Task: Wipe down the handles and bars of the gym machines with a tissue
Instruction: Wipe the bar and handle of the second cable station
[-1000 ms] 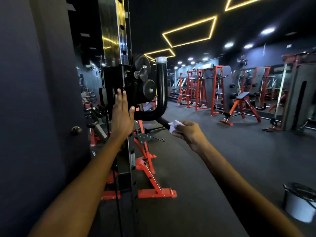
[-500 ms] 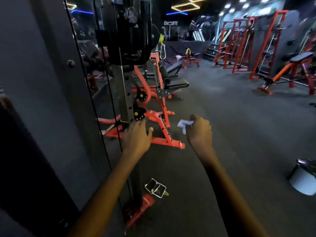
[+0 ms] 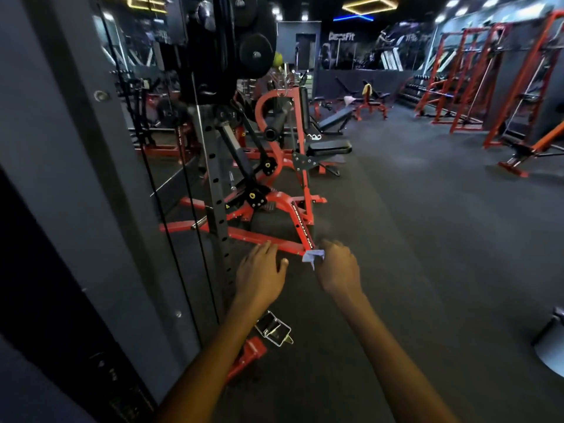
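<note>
Both arms reach forward over the dark floor (image 3: 427, 239). The right hand (image 3: 338, 271) is curled, pinching a crumpled tissue (image 3: 312, 256) at its fingertips, and that tissue sits in the air just in front of the red machine frame (image 3: 274, 244). The left hand (image 3: 259, 274) is spread flat, fingers relaxed, holding nothing, beside the perforated upright (image 3: 218, 190). Down below, a metal cable handle (image 3: 273, 329) lies on the floor near the left forearm.

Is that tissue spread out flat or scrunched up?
Scrunched: the tissue is a small crumpled wad pinched in the right hand, with only creased corners poking out.
</note>
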The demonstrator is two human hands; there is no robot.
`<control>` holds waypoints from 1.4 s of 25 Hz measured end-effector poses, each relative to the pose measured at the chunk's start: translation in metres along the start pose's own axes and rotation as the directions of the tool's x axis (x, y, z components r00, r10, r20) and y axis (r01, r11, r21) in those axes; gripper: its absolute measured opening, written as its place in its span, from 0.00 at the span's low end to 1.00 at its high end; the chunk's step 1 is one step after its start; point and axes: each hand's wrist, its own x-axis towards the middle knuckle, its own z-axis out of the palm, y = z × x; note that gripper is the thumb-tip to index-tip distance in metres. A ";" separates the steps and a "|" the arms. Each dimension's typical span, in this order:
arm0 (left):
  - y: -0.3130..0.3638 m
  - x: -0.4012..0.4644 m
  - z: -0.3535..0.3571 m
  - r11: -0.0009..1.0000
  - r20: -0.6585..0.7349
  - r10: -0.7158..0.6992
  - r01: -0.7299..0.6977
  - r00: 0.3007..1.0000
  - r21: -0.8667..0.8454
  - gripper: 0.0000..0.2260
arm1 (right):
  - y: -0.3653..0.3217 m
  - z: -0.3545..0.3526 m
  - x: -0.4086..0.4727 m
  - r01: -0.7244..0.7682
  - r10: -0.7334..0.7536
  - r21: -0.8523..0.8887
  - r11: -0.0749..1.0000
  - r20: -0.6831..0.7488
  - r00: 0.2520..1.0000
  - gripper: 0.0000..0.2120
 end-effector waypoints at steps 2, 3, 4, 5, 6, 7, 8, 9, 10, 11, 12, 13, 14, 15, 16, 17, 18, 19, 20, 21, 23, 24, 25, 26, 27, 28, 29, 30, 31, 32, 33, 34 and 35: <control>0.016 0.015 0.016 1.000 -0.005 -0.009 0.009 1.000 0.004 0.22 | 0.020 0.001 0.014 0.037 -0.037 -0.010 0.999 0.021 0.999 0.07; 0.023 0.024 0.023 1.000 -0.011 -0.017 0.017 1.000 -0.007 0.22 | 0.029 -0.002 0.022 0.059 -0.058 -0.012 0.998 0.033 0.998 0.07; 0.034 0.035 0.029 0.999 -0.018 -0.032 0.031 0.999 -0.026 0.21 | 0.042 -0.006 0.033 0.077 -0.076 -0.012 0.997 0.043 0.996 0.07; 0.044 0.047 0.035 0.997 -0.027 -0.056 0.054 0.998 -0.054 0.20 | 0.055 -0.012 0.044 0.096 -0.095 -0.015 0.995 0.052 0.994 0.06; 0.054 0.058 0.041 0.993 -0.034 -0.087 0.084 0.996 -0.086 0.20 | 0.068 -0.016 0.058 0.111 -0.109 -0.023 0.994 0.065 0.992 0.06; 0.063 0.069 0.047 0.987 -0.040 -0.118 0.113 0.992 -0.111 0.21 | 0.080 -0.020 0.072 0.121 -0.119 -0.024 0.992 0.072 0.990 0.06; 0.070 0.080 0.052 0.984 -0.045 -0.143 0.137 0.989 -0.116 0.21 | 0.091 -0.022 0.088 0.126 -0.125 -0.007 0.992 0.076 0.989 0.06; 0.074 0.092 0.055 0.981 -0.050 -0.168 0.161 0.985 -0.111 0.21 | 0.099 -0.023 0.104 0.133 -0.135 0.024 0.991 0.071 0.988 0.07; 0.074 0.100 0.056 0.979 -0.058 -0.184 0.178 0.981 -0.099 0.22 | 0.102 -0.022 0.118 0.132 -0.136 0.065 0.989 0.065 0.989 0.07; 0.073 0.107 0.055 0.979 -0.068 -0.193 0.188 0.979 -0.080 0.22 | 0.104 -0.019 0.131 0.131 -0.138 0.110 0.985 0.065 0.988 0.07; 0.071 0.114 0.053 0.977 -0.086 -0.207 0.203 0.974 -0.058 0.21 | 0.106 -0.013 0.148 0.143 -0.157 0.161 0.976 0.074 0.985 0.07; 0.068 0.121 0.050 0.973 -0.107 -0.231 0.229 0.967 -0.035 0.21 | 0.106 -0.005 0.164 0.169 -0.191 0.210 0.963 0.089 0.978 0.08; 0.066 0.128 0.046 0.964 -0.131 -0.267 0.267 0.955 -0.018 0.21 | 0.104 0.004 0.180 0.196 -0.231 0.256 0.947 0.114 0.966 0.08; 0.064 0.136 0.042 0.951 -0.158 -0.307 0.309 0.939 -0.014 0.21 | 0.099 0.011 0.196 0.220 -0.269 0.298 0.929 0.132 0.954 0.08; 0.062 0.143 0.039 0.937 -0.189 -0.345 0.348 0.919 -0.022 0.20 | 0.095 0.016 0.213 0.245 -0.306 0.334 0.910 0.142 0.942 0.08; 0.061 0.149 0.038 0.923 -0.220 -0.382 0.384 0.898 -0.036 0.20 | 0.091 0.020 0.228 0.274 -0.341 0.359 0.892 0.135 0.930 0.08; 0.059 0.156 0.036 0.908 -0.254 -0.415 0.416 0.874 -0.055 0.19 | 0.088 0.024 0.244 0.310 -0.377 0.373 0.875 0.120 0.919 0.09; 0.057 0.162 0.033 0.895 -0.289 -0.443 0.439 0.849 -0.081 0.19 | 0.086 0.025 0.258 0.339 -0.405 0.393 0.855 0.097 0.909 0.09; 0.055 0.167 0.030 0.883 -0.326 -0.465 0.456 0.823 -0.107 0.19 | 0.086 0.027 0.271 0.365 -0.435 0.435 0.823 0.070 0.898 0.09; 0.055 0.172 0.024 0.869 -0.373 -0.490 0.476 0.788 -0.135 0.19 | 0.087 0.030 0.285 0.387 -0.468 0.490 0.781 0.049 0.882 0.09; 0.058 0.181 0.010 0.855 -0.470 -0.513 0.473 0.718 -0.211 0.21 | 0.089 0.038 0.313 0.403 -0.500 0.581 0.708 0.009 0.866 0.05; 0.062 0.187 0.001 0.863 -0.528 -0.501 0.445 0.685 -0.241 0.22 | 0.088 0.043 0.328 0.402 -0.509 0.615 0.678 -0.002 0.861 0.03; 0.065 0.193 -0.007 0.879 -0.583 -0.473 0.400 0.660 -0.259 0.23 | 0.086 0.047 0.340 0.399 -0.515 0.645 0.652 -0.010 0.857 0.03; 0.070 0.199 -0.016 0.900 -0.630 -0.433 0.351 0.645 -0.259 0.24 | 0.083 0.050 0.349 0.384 -0.517 0.689 0.615 -0.016 0.856 0.03; 0.072 0.206 -0.026 0.920 -0.652 -0.389 0.305 0.651 -0.245 0.25 | 0.080 0.051 0.356 0.362 -0.511 0.739 0.569 -0.027 0.859 0.03; 0.074 0.213 -0.034 0.936 -0.649 -0.350 0.276 0.675 -0.218 0.26 | 0.077 0.051 0.362 0.345 -0.502 0.783 0.518 -0.048 0.863 0.04; 0.076 0.222 -0.042 0.945 -0.630 -0.322 0.276 0.706 -0.173 0.27 | 0.074 0.049 0.367 0.329 -0.491 0.817 0.473 -0.066 0.869 0.05; 0.074 0.231 -0.050 0.948 -0.595 -0.306 0.295 0.744 -0.119 0.27 | 0.071 0.047 0.371 0.310 -0.482 0.845 0.435 -0.072 0.873 0.06; 0.072 0.239 -0.057 0.950 -0.554 -0.285 0.309 0.782 -0.052 0.27 | 0.067 0.046 0.376 0.286 -0.474 0.869 0.403 -0.069 0.878 0.06; 0.069 0.246 -0.063 0.949 -0.519 -0.263 0.315 0.813 0.013 0.25 | 0.062 0.046 0.380 0.266 -0.471 0.895 0.359 -0.072 0.879 0.07; 0.063 0.252 -0.067 0.951 -0.493 -0.238 0.304 0.837 0.056 0.25 | 0.057 0.047 0.384 0.255 -0.462 0.910 0.327 -0.081 0.883 0.10; 0.057 0.258 -0.070 0.957 -0.481 -0.213 0.280 0.850 0.071 0.24 | 0.052 0.047 0.388 0.248 -0.451 0.920 0.303 -0.091 0.888 0.13; 0.052 0.263 -0.072 0.965 -0.482 -0.194 0.254 0.854 0.062 0.25 | 0.046 0.047 0.392 0.260 -0.439 0.920 0.292 -0.113 0.891 0.14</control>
